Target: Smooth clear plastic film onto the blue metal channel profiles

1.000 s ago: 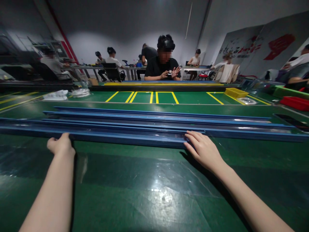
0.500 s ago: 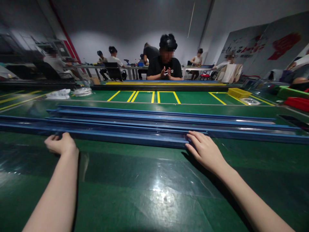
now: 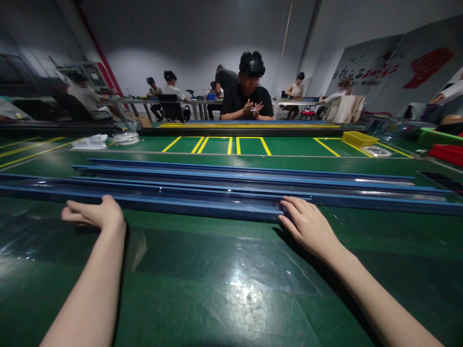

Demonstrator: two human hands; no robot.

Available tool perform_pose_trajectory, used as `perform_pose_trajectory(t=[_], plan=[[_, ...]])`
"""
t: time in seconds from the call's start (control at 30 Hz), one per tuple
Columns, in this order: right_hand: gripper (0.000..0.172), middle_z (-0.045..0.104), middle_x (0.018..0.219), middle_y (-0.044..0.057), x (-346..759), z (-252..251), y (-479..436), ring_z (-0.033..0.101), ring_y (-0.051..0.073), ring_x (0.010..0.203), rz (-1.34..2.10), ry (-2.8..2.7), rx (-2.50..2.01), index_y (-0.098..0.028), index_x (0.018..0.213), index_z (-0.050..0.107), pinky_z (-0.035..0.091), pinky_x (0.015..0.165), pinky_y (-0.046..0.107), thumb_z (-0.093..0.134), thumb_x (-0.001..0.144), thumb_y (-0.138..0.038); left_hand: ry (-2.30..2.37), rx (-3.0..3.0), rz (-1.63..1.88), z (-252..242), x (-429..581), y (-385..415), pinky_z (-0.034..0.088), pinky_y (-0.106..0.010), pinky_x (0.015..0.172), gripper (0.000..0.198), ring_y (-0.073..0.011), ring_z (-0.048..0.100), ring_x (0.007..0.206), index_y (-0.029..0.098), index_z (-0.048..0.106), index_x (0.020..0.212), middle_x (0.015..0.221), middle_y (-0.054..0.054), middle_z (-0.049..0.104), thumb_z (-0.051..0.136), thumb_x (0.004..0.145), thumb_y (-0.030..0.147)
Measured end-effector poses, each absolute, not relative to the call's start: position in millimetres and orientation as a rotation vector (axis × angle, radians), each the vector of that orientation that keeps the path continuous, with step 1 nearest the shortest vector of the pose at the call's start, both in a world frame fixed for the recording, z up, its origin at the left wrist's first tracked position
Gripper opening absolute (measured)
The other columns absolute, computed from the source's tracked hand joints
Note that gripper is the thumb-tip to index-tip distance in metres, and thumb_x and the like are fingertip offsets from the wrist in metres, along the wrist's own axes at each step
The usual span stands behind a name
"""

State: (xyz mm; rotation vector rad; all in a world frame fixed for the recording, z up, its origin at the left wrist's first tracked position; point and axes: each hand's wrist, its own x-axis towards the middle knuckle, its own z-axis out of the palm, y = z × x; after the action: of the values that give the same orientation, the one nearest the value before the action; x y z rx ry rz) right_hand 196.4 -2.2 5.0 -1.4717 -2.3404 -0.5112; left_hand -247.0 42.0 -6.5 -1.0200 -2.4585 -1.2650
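Several long blue rails (image 3: 217,185) lie side by side across the green table (image 3: 224,279). My right hand (image 3: 307,224) rests with its fingers flat on the right end of the nearest blue rail (image 3: 198,208). My left hand (image 3: 94,214) is just in front of that same rail, farther left. Its fingers are stretched out and point left, holding nothing. Whether it still touches the rail's front edge is unclear.
A person in a black shirt (image 3: 248,99) sits across the table handling something small. A yellow tray (image 3: 352,139) sits at the back right, with a red bin (image 3: 446,154) and a green bin (image 3: 434,137) at the far right. White bags (image 3: 90,141) lie at the back left. Other people sit at tables behind.
My left hand has let go of the nearest rail's front edge, slid back and opened, fingers now pointing left. My right hand has stayed on the rail's end.
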Motion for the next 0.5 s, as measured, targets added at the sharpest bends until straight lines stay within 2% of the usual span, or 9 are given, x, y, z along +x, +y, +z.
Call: perform_pose_trajectory(t=[0.03,0.07,0.13,0.17,0.2,0.27,0.3,0.37,0.5], plan=[[0.041,0.054,0.114,0.011,196,5,-2,0.047,0.022,0.106,-0.515,-2.341,-1.467,-0.014,0.109,0.053,0.037,0.085,0.035,0.031,0.085,-0.040,-2.490,-0.732,-1.397,-3,-240,40,0.012,-0.052,0.100,0.063,-0.0355,0.016,0.124,0.002,0.006,0.126,0.130,-0.027,0.010,0.037,0.077,0.026],[0.041,0.054,0.114,0.011,196,5,-2,0.047,0.022,0.106,-0.517,-2.341,-1.464,-0.015,0.108,0.053,0.037,0.085,0.035,0.031,0.085,-0.040,-2.465,-0.693,-1.434,2,-232,38,0.012,-0.050,0.101,0.067,-0.0365,0.011,0.125,-0.003,0.009,0.127,0.132,-0.029,0.005,0.039,0.077,0.031],[0.041,0.054,0.114,0.011,197,4,-2,0.047,0.022,0.106,-0.518,-2.341,-1.464,-0.015,0.108,0.053,0.037,0.085,0.035,0.031,0.085,-0.040,-2.311,-0.860,-1.326,12,-215,35,0.008,-0.050,0.101,0.077,-0.0341,0.000,0.127,-0.002,0.003,0.130,0.135,-0.027,0.000,0.045,0.076,0.033],[0.041,0.054,0.114,0.011,197,4,-2,0.047,0.022,0.106,-0.518,-2.340,-1.466,-0.015,0.108,0.053,0.037,0.085,0.035,0.031,0.085,-0.040,-2.237,-0.942,-1.280,16,-206,35,0.007,-0.050,0.101,0.075,-0.0327,0.000,0.128,0.001,0.004,0.131,0.136,-0.024,0.001,0.045,0.076,0.033],[0.041,0.054,0.114,0.011,197,4,-1,0.047,0.022,0.106,-0.518,-2.341,-1.468,-0.015,0.108,0.053,0.037,0.085,0.035,0.031,0.085,-0.040,-2.183,-1.049,-1.246,20,-197,35,0.008,-0.049,0.101,0.070,-0.0319,0.003,0.128,0.004,0.012,0.131,0.137,-0.021,0.006,0.045,0.077,0.033],[0.042,0.054,0.115,0.011,197,4,-1,0.046,0.022,0.106,-0.514,-2.346,-1.475,-0.014,0.109,0.053,0.037,0.086,0.035,0.031,0.085,-0.040,-2.096,-1.224,-1.224,26,-177,38,0.013,-0.045,0.102,0.047,-0.0307,0.010,0.126,0.009,0.040,0.120,0.134,-0.015,0.023,0.042,0.079,0.033],[0.042,0.053,0.115,0.011,197,4,-1,0.046,0.022,0.107,-0.512,-2.349,-1.480,-0.014,0.109,0.053,0.037,0.086,0.035,0.031,0.085,-0.041,-2.035,-1.330,-1.199,27,-166,39,0.016,-0.043,0.101,0.041,-0.0288,0.015,0.125,0.011,0.046,0.115,0.131,-0.013,0.030,0.040,0.080,0.031],[0.043,0.053,0.116,0.011,197,3,-1,0.045,0.022,0.108,-0.511,-2.348,-1.485,-0.013,0.110,0.052,0.037,0.087,0.035,0.031,0.085,-0.041,-1.878,-1.522,-1.161,27,-141,39,0.020,-0.042,0.100,0.030,-0.0252,0.026,0.120,0.015,0.056,0.103,0.119,-0.009,0.046,0.039,0.081,0.026],[0.045,0.051,0.119,0.012,195,1,-3,0.043,0.022,0.111,-0.531,-2.340,-1.464,-0.012,0.113,0.051,0.035,0.089,0.037,0.031,0.085,-0.041,-1.463,-2.129,-0.987,18,-85,26,0.029,-0.040,0.094,0.027,-0.0209,0.042,0.110,0.021,0.057,0.102,0.107,-0.006,0.057,0.040,0.081,0.024]])
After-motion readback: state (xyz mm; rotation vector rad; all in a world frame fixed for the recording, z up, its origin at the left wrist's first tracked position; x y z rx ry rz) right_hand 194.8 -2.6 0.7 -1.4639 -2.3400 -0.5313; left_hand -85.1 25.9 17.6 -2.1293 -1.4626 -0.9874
